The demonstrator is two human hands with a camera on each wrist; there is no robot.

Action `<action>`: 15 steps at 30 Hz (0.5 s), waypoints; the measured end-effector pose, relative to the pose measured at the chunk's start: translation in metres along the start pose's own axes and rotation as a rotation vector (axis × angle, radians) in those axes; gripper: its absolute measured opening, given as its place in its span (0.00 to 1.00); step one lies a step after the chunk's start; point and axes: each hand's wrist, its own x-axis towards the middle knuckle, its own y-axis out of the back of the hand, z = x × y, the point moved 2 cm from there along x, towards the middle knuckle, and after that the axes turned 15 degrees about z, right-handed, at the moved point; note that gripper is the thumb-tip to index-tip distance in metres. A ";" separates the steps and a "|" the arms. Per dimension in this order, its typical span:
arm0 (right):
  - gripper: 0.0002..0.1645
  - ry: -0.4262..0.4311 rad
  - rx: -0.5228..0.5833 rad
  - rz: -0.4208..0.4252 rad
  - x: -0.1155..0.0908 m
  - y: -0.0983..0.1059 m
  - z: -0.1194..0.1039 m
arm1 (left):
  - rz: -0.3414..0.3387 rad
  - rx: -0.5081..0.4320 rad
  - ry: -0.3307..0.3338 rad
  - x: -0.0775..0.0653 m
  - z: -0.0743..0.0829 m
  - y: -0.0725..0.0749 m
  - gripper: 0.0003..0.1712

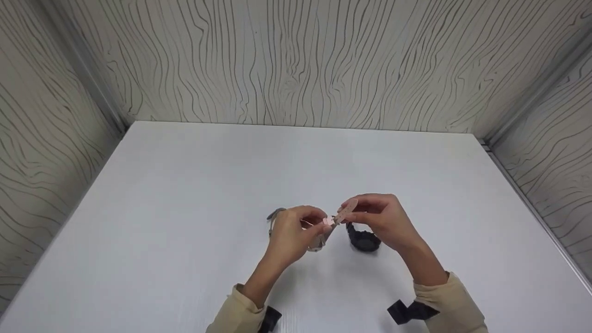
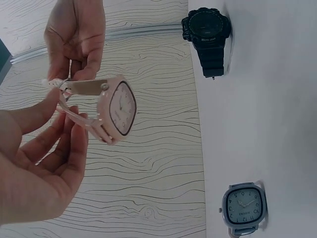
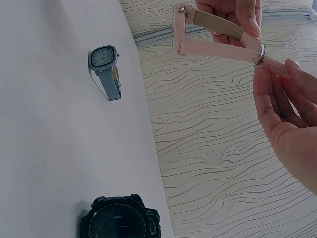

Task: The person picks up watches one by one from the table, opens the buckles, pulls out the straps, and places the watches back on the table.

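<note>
Beige sleeves (image 1: 451,303) come in closest to me, one on each forearm, with a black wrist mount (image 1: 409,312) on the inner side of each. Starting from the left, a pale wall (image 1: 286,60) with dark wavy grain rises beyond the white worktop (image 1: 185,185). Left of centre lies a grey watch (image 2: 245,206), its squarish dial numbered; from above, most of it is hidden by the left hand (image 1: 293,233). That hand has thumb and fingers pinched together on the band of a pink watch (image 2: 119,110), right by the metal buckle (image 3: 261,52). So the pink watch is up in the air, held between both hands over the middle of the worktop, its case hanging lower than the buckle and its band making a closed loop. Just to the right, the right hand (image 1: 384,217) is clamped, thumb against fingers, on the holed end of that same band where it sticks out past the buckle. Below that hand, towards the near side, a chunky black watch (image 1: 364,241) rests on the worktop, its strap stretching away to the far side. Further right, a grey metal strip (image 1: 541,88) runs down the corner of the wall
</note>
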 end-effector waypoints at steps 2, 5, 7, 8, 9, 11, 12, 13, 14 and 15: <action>0.08 -0.004 0.034 0.013 0.000 0.000 0.001 | 0.000 -0.008 0.008 0.000 -0.001 -0.001 0.06; 0.08 0.009 0.081 0.019 0.000 0.000 0.001 | -0.003 -0.014 0.018 0.001 -0.001 -0.002 0.06; 0.09 0.021 0.092 0.017 -0.001 0.000 0.002 | -0.001 -0.012 0.013 0.001 -0.001 -0.003 0.07; 0.09 0.021 0.094 0.018 -0.001 0.000 0.002 | 0.002 -0.010 0.009 0.001 -0.001 -0.003 0.08; 0.09 0.025 0.098 0.015 -0.001 0.000 0.002 | 0.007 -0.010 0.003 0.001 0.000 -0.003 0.09; 0.09 0.029 0.107 0.010 -0.001 0.000 0.002 | 0.019 -0.007 -0.019 0.001 0.001 -0.003 0.09; 0.10 0.028 0.111 0.008 -0.001 -0.001 0.002 | 0.026 -0.008 -0.032 0.001 0.001 -0.003 0.09; 0.10 0.027 0.117 0.007 -0.001 -0.001 0.002 | 0.031 -0.010 -0.042 0.002 0.002 -0.003 0.08; 0.10 0.021 0.121 0.009 -0.001 -0.001 0.001 | 0.035 -0.012 -0.052 0.002 0.003 -0.003 0.08; 0.11 0.025 0.131 0.006 -0.001 -0.001 0.001 | 0.038 -0.016 -0.059 0.002 0.003 -0.004 0.07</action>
